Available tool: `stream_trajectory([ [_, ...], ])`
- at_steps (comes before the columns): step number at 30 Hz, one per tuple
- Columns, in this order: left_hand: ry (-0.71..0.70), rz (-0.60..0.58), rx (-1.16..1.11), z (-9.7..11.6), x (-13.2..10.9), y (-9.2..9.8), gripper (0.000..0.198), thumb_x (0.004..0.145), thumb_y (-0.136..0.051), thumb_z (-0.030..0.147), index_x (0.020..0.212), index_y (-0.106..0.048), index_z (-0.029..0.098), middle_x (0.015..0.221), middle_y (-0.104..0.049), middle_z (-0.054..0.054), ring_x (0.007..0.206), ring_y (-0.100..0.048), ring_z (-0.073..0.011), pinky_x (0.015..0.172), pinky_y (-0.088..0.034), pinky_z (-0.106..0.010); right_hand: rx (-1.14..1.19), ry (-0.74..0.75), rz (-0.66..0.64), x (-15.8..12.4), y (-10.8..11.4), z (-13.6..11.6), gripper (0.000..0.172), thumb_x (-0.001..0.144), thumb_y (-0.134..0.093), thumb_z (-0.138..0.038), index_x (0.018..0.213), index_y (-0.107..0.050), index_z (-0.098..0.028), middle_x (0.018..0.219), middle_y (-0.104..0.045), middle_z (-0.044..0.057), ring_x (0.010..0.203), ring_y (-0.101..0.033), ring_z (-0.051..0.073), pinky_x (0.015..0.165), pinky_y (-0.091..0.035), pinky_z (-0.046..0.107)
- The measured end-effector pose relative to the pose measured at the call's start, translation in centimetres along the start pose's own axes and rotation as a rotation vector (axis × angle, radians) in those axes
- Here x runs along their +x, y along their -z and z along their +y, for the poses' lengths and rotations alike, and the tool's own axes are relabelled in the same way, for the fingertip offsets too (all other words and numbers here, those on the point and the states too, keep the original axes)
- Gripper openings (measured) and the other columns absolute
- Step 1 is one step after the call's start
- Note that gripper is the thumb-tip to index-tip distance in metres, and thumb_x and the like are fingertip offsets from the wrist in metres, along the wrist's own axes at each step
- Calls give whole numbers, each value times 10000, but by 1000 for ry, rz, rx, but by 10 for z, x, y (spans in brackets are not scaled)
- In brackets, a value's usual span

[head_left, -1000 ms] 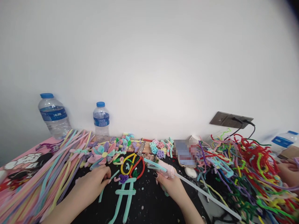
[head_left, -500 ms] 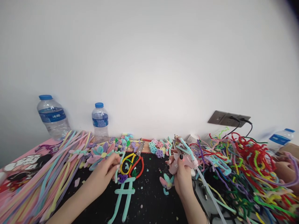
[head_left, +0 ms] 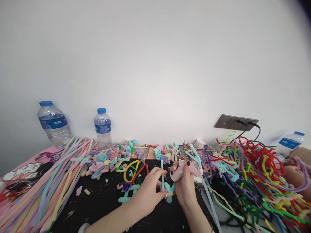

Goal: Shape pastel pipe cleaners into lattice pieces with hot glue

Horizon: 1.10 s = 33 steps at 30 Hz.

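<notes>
Beside tangled stems (head_left: 255,174), right hand (head_left: 186,189) grips glue gun (head_left: 186,168).

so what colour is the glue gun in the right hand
Pale pink. The glue gun in the right hand shows best in the head view, the only one.

Place: a craft worktable is sitting against a plain wall.
Evidence: pipe cleaners (head_left: 252,168) and finished chenille flowers (head_left: 103,160) are lying beyond the fingers.
</notes>
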<state>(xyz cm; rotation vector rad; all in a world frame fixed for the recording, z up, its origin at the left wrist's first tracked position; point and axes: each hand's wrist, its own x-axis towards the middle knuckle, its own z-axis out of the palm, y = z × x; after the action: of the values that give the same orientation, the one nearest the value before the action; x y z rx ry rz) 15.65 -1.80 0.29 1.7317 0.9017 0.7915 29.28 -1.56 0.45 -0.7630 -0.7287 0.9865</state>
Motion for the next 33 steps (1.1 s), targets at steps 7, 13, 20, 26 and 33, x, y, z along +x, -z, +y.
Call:
stream_trajectory([
  [7,-31,94,126,-5,6,25,447,707,-530,77,1132,-502,213,1159,-460,-68,671,-586,-104,625,-512,-231,10,43,95,8,5,-8,279,815,-549,-455,961,-543,-218,671,-514,-40,611,-469,117,586,-420,229],
  [13,-168,385,665,-11,24,86,477,841,-335,97,1299,-356,228,1341,-363,-102,1134,-489,-256,914,-431,-383,-23,77,130,10,7,-11,241,845,-518,-431,956,-522,-218,680,-506,-39,617,-465,110,589,-399,221],
  [20,-147,259,723,-43,47,100,507,814,-312,52,1294,-414,181,1401,-354,-125,1116,-527,-291,805,-483,-367,-124,78,90,3,3,-5,303,829,-540,-419,1024,-512,-188,649,-491,-32,591,-464,115,517,-358,211],
  [26,-115,220,614,-29,39,108,468,792,-526,330,1243,-498,207,1351,-442,-112,1169,-475,-313,889,-451,-402,-195,65,68,0,1,-4,311,822,-545,-447,993,-535,-187,624,-489,-39,557,-437,109,500,-349,209],
  [33,-47,295,398,-4,0,109,291,872,-390,340,1008,-609,204,1042,-656,-68,973,-607,-236,802,-498,-336,-412,-21,-28,-3,6,5,287,780,-580,-446,788,-585,-160,525,-482,-37,459,-407,100,430,-324,209],
])
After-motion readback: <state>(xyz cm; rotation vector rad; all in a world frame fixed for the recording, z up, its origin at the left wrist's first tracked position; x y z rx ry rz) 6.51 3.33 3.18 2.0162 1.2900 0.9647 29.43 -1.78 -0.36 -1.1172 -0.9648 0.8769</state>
